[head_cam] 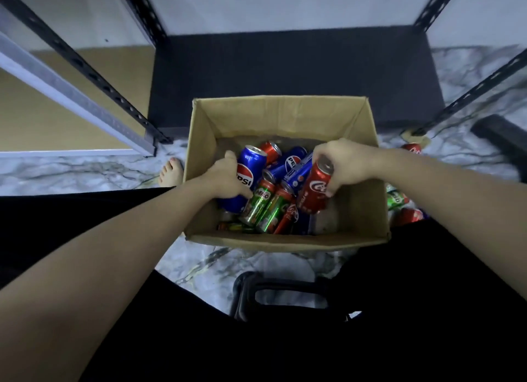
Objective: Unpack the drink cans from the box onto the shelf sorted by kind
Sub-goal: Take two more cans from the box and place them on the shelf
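An open cardboard box [285,116] stands on the marble floor in front of a dark shelf board [293,68]. Inside lie several cans: blue Pepsi, red Coca-Cola and green Milo [258,203]. My left hand [225,179] grips a blue Pepsi can [251,167] at the box's left side. At the box's right side, my right hand [346,163] holds a red Coca-Cola can [316,186] by its upper end, tilted. Both cans are still within the box.
Black perforated shelf posts [85,68] rise at left and right. More cans lie on the floor to the right of the box [399,202]. A bare foot [171,170] rests left of the box. A black stool [285,296] sits between my legs.
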